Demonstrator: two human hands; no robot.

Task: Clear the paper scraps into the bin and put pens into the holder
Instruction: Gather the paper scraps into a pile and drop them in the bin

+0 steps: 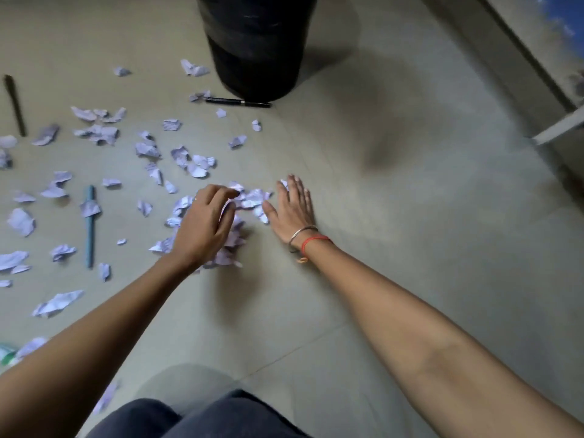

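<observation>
Several crumpled white paper scraps point(196, 165) lie scattered over the tiled floor, mostly to the left. A gathered pile of scraps point(251, 199) sits between my hands. My left hand point(205, 226) rests curled on the pile's left side, fingers apart. Flat on the floor at the pile's right edge is my right hand point(292, 207), fingers spread, touching scraps. A black bin point(256, 49) stands at the top centre. A black pen point(238, 103) lies at its base. A blue pen point(90, 226) lies at the left, partly under a scrap.
A dark stick-like object point(15, 104) lies at the far left. A wall base and a pale furniture leg point(559, 128) run along the right. My knee in dark cloth point(189, 418) is at the bottom. A green-and-white object point(6, 354) peeks in at the lower left.
</observation>
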